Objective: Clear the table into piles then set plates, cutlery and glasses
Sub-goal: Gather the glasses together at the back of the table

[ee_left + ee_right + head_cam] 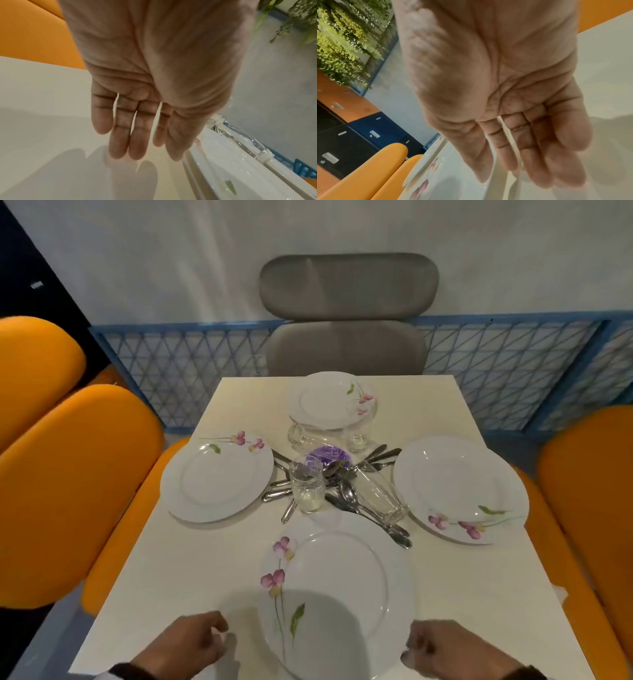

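Four white plates with pink flowers lie on the white table (164, 570): a near plate (339, 583), a left plate (217, 479), a right plate (459, 491) and a far plate (329, 400). In the middle sits a heap of cutlery (352, 501) with an upright glass (307, 484) and a glass lying on its side (380, 496). My left hand (205, 642) hovers just left of the near plate with straight fingers (137, 135), holding nothing. My right hand (428, 648) is at the plate's right rim, also empty, with relaxed fingers (522, 148).
Two more glasses (359, 426) (303, 436) stand and lie by the far plate, beside a purple object (327, 455). Orange seats (68, 491) (589, 508) flank the table and a grey chair (347, 313) faces it. A blue lattice fence (496, 364) runs behind.
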